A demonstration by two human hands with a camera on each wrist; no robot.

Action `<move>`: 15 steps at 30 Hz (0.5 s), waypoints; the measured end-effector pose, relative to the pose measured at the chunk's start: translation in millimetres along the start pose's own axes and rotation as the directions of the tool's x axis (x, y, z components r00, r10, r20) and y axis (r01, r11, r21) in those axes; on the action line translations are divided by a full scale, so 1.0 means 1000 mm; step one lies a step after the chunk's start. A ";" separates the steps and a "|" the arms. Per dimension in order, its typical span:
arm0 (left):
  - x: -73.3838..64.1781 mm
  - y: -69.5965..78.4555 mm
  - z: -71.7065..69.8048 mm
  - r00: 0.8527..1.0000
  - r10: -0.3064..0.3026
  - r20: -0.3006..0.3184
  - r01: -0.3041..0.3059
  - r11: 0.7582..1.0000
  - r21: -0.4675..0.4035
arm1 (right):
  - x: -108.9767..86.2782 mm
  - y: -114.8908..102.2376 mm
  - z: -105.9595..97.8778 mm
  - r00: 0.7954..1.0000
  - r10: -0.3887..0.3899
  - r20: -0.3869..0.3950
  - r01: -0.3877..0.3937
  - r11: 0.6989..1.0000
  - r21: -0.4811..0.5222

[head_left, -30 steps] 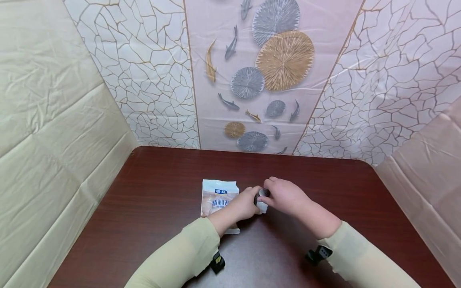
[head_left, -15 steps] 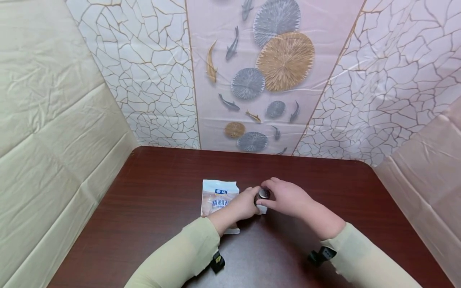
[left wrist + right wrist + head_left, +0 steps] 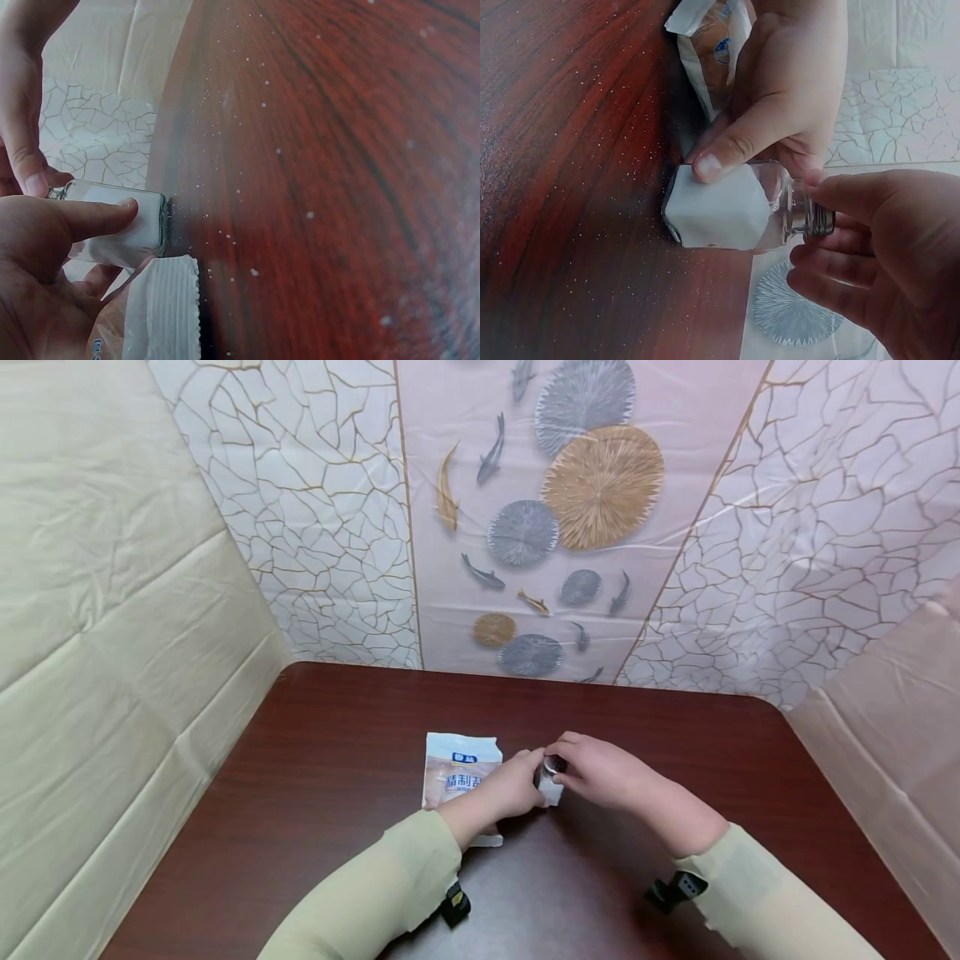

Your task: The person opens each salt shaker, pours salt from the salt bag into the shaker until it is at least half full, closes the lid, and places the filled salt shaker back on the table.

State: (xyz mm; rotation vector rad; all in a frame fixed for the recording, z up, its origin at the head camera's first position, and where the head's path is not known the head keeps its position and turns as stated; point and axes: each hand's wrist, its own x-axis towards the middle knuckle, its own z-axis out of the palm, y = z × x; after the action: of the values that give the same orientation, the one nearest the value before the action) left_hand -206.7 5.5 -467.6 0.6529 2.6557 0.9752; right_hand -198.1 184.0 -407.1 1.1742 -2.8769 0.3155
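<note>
My left hand (image 3: 516, 785) grips a small clear glass jar (image 3: 720, 206), mostly full of white powder, upright on the table. In the left wrist view its thumb lies along the side of the glass jar (image 3: 124, 225). My right hand (image 3: 607, 770) is at the top of the jar, thumb and fingers around the metallic screw cap (image 3: 823, 219). In the right wrist view the thumb of the right hand (image 3: 915, 247) touches near the neck. Left of the jar, partly under the left forearm, lies a printed plastic bag (image 3: 459, 770) with a ragged top edge.
The dark red-brown table (image 3: 345, 752) has white grains scattered near the jar, plain in both wrist views. Patterned sheeting (image 3: 525, 527) hangs behind it, and pale cloth (image 3: 120, 610) walls stand at both sides.
The right hand has shifted and turned slightly at the jar's cap, its fingers changing position around it. The left hand keeps its hold on the jar. The view has shifted a little.
</note>
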 end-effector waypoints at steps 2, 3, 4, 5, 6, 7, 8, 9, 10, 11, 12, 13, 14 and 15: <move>-0.001 0.002 0.000 1.000 0.003 0.001 -0.003 1.000 -0.001 | 0.000 0.000 0.001 1.000 0.013 -0.008 -0.013 1.000 -0.014; -0.001 0.002 -0.001 1.000 0.003 0.001 -0.003 1.000 -0.003 | 0.000 -0.001 0.002 1.000 0.017 -0.014 -0.018 1.000 -0.020; -0.002 0.003 -0.001 1.000 0.003 -0.001 -0.003 1.000 -0.003 | 0.000 -0.001 0.002 1.000 0.022 -0.021 -0.023 0.999 -0.029; -0.002 0.004 -0.002 1.000 0.003 -0.002 -0.003 1.000 -0.001 | 0.000 -0.002 0.003 0.999 0.028 -0.027 -0.029 0.999 -0.036; -0.003 0.004 -0.002 1.000 0.006 -0.005 -0.006 1.000 -0.001 | 0.000 -0.003 0.003 0.999 0.035 -0.033 -0.037 0.998 -0.046; -0.003 0.005 -0.003 1.000 0.008 -0.005 -0.008 1.000 0.001 | 0.001 -0.003 0.004 0.998 0.043 -0.038 -0.045 0.997 -0.058; -0.003 0.005 -0.003 1.000 0.010 -0.004 -0.010 1.000 0.004 | 0.001 -0.004 0.004 0.998 0.053 -0.042 -0.056 0.996 -0.072; -0.003 0.005 -0.003 1.000 0.012 -0.003 -0.012 1.000 0.006 | 0.001 -0.005 0.005 0.997 0.065 -0.045 -0.069 0.994 -0.085; -0.003 0.005 -0.003 1.000 0.013 -0.001 -0.013 1.000 0.007 | 0.001 -0.006 0.005 0.996 0.081 -0.047 -0.085 0.992 -0.095; -0.003 0.005 -0.003 1.000 0.014 0.000 -0.014 1.000 0.007 | 0.002 -0.006 0.006 0.994 0.099 -0.046 -0.103 0.989 -0.105; -0.003 0.005 -0.002 1.000 0.016 0.000 -0.016 1.000 0.008 | 0.003 -0.007 0.006 0.992 0.118 -0.044 -0.122 0.986 -0.113; -0.002 0.005 -0.002 1.000 0.017 0.000 -0.017 1.000 0.010 | 0.003 -0.008 0.006 0.990 0.139 -0.040 -0.142 0.983 -0.117; -0.002 0.005 -0.002 1.000 0.020 -0.001 -0.020 1.000 0.009 | 0.004 -0.009 0.006 0.986 0.161 -0.035 -0.164 0.979 -0.120; -0.002 0.005 -0.001 1.000 0.024 -0.004 -0.024 1.000 0.005 | 0.005 -0.010 0.006 0.983 0.182 -0.028 -0.184 0.975 -0.122</move>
State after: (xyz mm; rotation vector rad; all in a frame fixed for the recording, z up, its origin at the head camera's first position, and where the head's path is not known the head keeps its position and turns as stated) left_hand -203.9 7.0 -463.2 0.6857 2.6607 0.9770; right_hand -194.1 172.3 -410.5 0.8848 -2.9464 0.1456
